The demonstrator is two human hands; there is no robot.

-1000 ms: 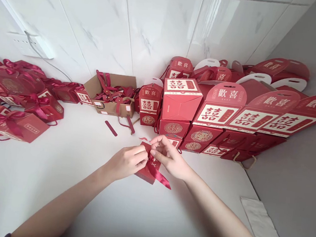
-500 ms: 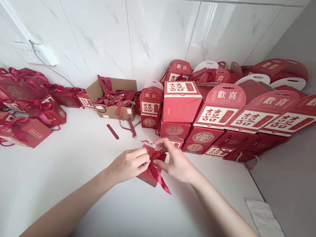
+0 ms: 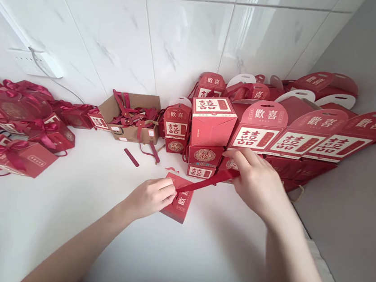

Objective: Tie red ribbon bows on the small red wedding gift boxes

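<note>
A red gift box (image 3: 176, 212) with white characters sits on the white table, partly covered by my left hand (image 3: 154, 196). My left hand is closed at the top of the box, pinching the near end of a dark red ribbon (image 3: 208, 182). From there the ribbon runs taut up and to the right. Its other end is between the fingers of my right hand (image 3: 255, 178), which is closed in front of the stacked boxes. What lies under my left fingertips is hidden.
Stacked red gift boxes (image 3: 213, 126) stand at the right against the tiled wall. A cardboard box (image 3: 134, 135) holds ribbons and straps; a loose dark red strip (image 3: 131, 157) lies before it. Ribbon-tied boxes (image 3: 36, 160) are piled at the left. A cable hangs from a wall socket (image 3: 35, 63).
My right hand has moved right and up from the box, drawing the ribbon out straight. The bunched ribbon over the box is gone, uncovering its characters. My left hand has stayed nearly in place.
</note>
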